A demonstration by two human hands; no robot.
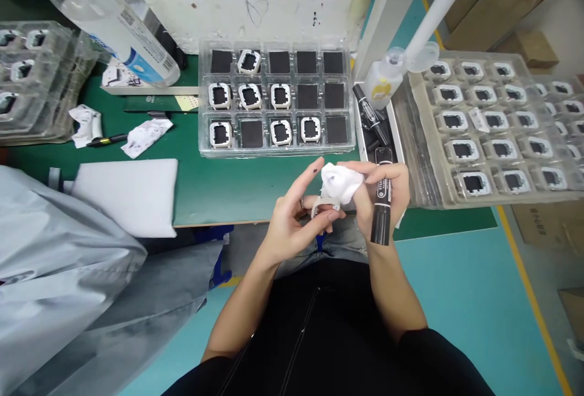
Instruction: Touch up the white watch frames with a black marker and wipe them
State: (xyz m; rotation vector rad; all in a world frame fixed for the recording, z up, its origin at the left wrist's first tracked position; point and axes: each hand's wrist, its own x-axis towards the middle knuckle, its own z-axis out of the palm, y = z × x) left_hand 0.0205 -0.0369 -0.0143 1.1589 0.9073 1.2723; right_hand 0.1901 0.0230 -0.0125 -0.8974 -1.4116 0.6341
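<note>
My left hand (296, 216) pinches a small light-coloured watch-case-like frame (325, 202) between thumb and fingers, in front of my body at the table edge. My right hand (385, 192) presses a crumpled white cloth (342, 182), with a faint dark smudge, against the frame. A thick black marker pen (381, 210) is tucked across the fingers of that same hand. Just beyond my hands lies a clear plastic tray (276, 151) with dark pads, several of its pockets holding white frames (280, 97).
Stacked trays of frames stand at the right (493, 198) and far left (41, 134). A white box of markers (399, 140) holds a small bottle (384, 79). A large bottle (114, 31), stained cloths (146, 136) and a white foam sheet (128, 195) lie left, beside a person's grey clothing (59, 250).
</note>
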